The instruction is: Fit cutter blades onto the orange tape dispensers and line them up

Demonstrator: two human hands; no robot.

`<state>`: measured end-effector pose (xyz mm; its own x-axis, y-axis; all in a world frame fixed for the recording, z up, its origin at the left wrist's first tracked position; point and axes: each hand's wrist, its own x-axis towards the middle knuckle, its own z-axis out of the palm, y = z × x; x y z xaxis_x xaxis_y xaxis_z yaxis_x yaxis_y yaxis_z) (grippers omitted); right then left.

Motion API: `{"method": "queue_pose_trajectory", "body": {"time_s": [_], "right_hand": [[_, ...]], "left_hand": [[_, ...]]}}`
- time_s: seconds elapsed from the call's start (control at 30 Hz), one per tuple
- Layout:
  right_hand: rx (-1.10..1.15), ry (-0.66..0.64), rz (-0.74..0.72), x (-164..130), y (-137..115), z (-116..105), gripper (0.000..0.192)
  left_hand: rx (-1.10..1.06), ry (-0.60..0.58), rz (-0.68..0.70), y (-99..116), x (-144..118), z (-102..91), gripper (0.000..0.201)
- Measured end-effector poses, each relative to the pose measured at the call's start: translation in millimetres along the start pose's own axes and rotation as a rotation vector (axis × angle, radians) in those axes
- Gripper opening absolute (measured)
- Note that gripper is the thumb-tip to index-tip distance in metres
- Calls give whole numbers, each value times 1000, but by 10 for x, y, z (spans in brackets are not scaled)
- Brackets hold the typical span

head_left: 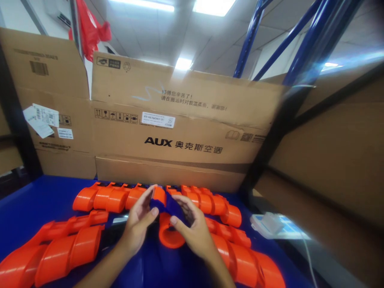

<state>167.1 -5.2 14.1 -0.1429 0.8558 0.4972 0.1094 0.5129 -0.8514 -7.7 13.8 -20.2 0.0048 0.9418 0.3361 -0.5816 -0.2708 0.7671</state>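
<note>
I see a blue desk (39, 200) with a smooth top. Orange plastic parts lie directly on it in several groups: a row of them (105, 198) along the far edge on my left, a second row (210, 204) along the far edge on my right, a stack of larger ones (51, 252) near the front left, and another run (243, 256) down the front right. A white power strip (270, 226) rests by the desk's right edge, its cable trailing forward. Cardboard boxes (168, 140) stand against the back of the desk.

Orange parts (210, 204) glossy smooth plastic; boxes (180, 124) matt cardboard; blue tabletop (39, 200) smooth, slight sheen
</note>
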Motion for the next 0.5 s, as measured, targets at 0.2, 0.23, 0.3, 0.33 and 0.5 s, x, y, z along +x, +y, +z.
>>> {"method": "queue_pose_trajectory", "body": {"time_s": [0.2,0.23,0.3,0.33,0.5], "right_hand": [[-97,-6,-37,-10,-25,-43,52],[-124,4,-49,-14,-21,-45,53],[-198,26,-79,-22,-14,-45,55],[-244,31,-101,-25,-12,-44,57],[-479,23,-295,-19,24,-51,64]], "left_hand": [[-15,-71,11,43,2,12,61],[-18,-82,6,53,2,15,62],[-24,-100,11,68,2,15,62],[-27,-116,23,73,1,11,63],[105,-184,133,88,13,-12,64]]}}
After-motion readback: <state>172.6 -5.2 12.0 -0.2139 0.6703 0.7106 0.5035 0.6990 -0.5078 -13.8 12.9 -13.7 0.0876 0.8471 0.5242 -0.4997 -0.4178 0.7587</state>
